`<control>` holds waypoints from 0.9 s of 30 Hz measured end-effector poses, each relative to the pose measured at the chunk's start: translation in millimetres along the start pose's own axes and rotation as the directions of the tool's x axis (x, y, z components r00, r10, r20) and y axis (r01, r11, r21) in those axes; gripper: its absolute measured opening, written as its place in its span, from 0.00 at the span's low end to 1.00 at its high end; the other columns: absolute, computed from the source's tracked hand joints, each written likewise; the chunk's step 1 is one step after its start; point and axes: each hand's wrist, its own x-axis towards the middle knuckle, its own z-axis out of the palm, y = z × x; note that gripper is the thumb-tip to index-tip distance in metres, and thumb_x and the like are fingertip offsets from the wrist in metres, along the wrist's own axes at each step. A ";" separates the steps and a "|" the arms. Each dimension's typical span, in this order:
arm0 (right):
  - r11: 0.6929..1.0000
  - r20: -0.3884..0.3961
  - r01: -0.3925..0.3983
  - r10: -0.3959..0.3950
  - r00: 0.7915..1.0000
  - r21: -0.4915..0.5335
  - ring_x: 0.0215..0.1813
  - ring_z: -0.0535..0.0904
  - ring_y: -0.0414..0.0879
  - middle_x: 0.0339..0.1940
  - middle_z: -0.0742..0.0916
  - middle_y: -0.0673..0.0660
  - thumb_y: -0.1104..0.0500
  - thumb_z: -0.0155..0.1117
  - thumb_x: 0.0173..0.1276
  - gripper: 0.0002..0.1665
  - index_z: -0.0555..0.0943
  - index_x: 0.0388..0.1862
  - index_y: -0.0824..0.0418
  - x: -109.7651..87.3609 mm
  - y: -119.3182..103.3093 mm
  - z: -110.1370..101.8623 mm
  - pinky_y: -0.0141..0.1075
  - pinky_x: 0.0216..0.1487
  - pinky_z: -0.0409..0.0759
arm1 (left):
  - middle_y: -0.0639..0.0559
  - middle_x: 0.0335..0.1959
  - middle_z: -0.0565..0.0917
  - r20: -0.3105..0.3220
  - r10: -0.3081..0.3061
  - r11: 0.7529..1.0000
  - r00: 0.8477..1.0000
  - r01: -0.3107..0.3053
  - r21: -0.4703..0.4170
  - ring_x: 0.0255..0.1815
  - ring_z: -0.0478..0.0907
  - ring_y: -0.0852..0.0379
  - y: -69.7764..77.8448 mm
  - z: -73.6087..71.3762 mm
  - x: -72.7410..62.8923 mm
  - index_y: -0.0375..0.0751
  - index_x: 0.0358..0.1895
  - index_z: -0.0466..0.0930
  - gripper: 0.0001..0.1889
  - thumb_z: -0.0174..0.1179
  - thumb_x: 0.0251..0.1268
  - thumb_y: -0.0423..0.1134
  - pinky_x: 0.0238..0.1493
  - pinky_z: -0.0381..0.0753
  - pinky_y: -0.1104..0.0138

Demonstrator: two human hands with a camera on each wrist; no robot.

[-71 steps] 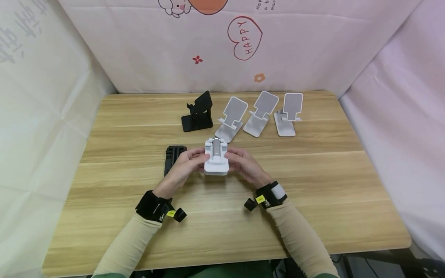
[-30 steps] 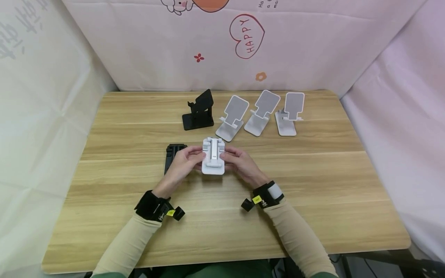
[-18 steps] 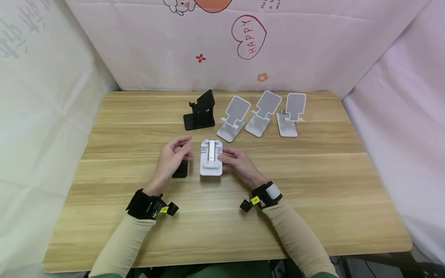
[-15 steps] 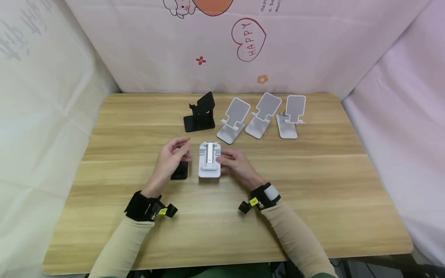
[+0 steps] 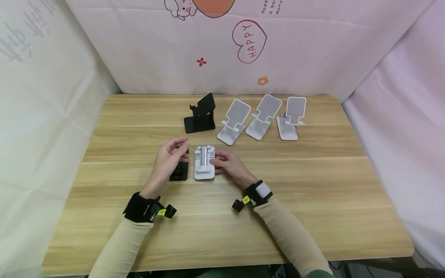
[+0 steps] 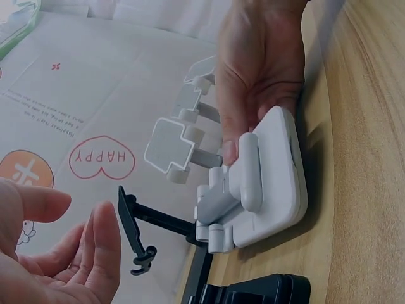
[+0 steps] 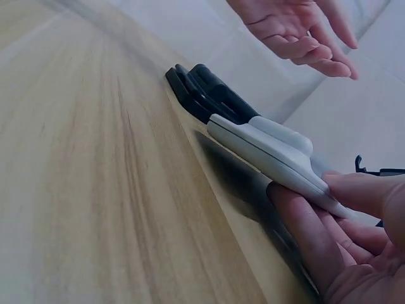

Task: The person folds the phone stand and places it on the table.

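The right hand (image 5: 233, 166) pinches the folded white stand (image 5: 204, 163), seemingly off the desk (image 5: 330, 193), by its edge, leaving the top free; the left hand (image 5: 166, 159), thumb apart, is empty.

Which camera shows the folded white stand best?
The left wrist view: the folded white stand looks big there, top showing. The head view shows its top, but small. The right wrist view shows mostly its edge, partly hidden by the right hand.

wood table (image 5: 313, 193): unfolded black stand (image 5: 199, 123), three white stands (image 5: 269, 108) at back; folded black stand (image 5: 179, 173) nearer.
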 end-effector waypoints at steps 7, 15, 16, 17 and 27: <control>0.999 -0.020 0.009 -0.010 1.000 -0.036 0.39 0.86 0.42 0.41 0.86 0.57 0.67 0.65 0.74 0.24 0.76 0.67 0.71 3.2 -2.4 5.3 0.35 0.43 0.89 | 0.46 0.49 0.80 -0.006 0.008 1.000 1.000 -0.008 -0.004 0.38 0.83 0.56 0.4 0.0 0.8 0.33 0.66 0.76 0.20 0.58 0.79 0.40 0.43 0.88 0.70; 0.967 -0.087 0.068 -0.092 0.992 -0.245 0.31 0.84 0.41 0.33 0.85 0.56 0.65 0.70 0.71 0.21 0.80 0.60 0.71 1.2 -3.6 8.7 0.37 0.36 0.90 | 0.46 0.50 0.80 0.000 0.004 1.000 1.000 -0.004 0.006 0.38 0.82 0.57 -1.0 -0.7 -0.1 0.33 0.66 0.76 0.20 0.58 0.79 0.39 0.42 0.87 0.70; 0.962 -0.093 0.070 -0.097 0.991 -0.265 0.29 0.84 0.41 0.33 0.85 0.56 0.64 0.70 0.70 0.21 0.80 0.59 0.71 0.8 -3.7 9.2 0.37 0.35 0.90 | 0.46 0.50 0.80 0.003 0.003 1.000 1.000 -0.003 0.006 0.38 0.82 0.57 -1.3 -0.6 -0.2 0.33 0.66 0.76 0.20 0.58 0.79 0.39 0.42 0.87 0.71; 0.958 -0.097 0.070 -0.100 0.990 -0.280 0.28 0.84 0.41 0.32 0.85 0.56 0.64 0.70 0.70 0.21 0.80 0.59 0.70 0.5 -3.4 9.4 0.37 0.34 0.89 | 0.46 0.50 0.80 0.004 0.001 1.000 1.000 -0.001 0.004 0.38 0.82 0.57 -1.7 -0.3 -0.2 0.33 0.66 0.76 0.20 0.58 0.79 0.39 0.42 0.87 0.70; 0.931 -0.119 0.096 -0.146 0.982 -0.353 0.24 0.83 0.41 0.31 0.87 0.60 0.64 0.70 0.70 0.21 0.81 0.59 0.71 -1.4 -6.2 11.9 0.37 0.29 0.89 | 0.34 0.57 0.78 0.020 -0.011 1.000 1.000 0.010 0.028 0.38 0.82 0.58 -4.1 1.6 1.5 0.32 0.67 0.75 0.20 0.57 0.80 0.39 0.41 0.87 0.71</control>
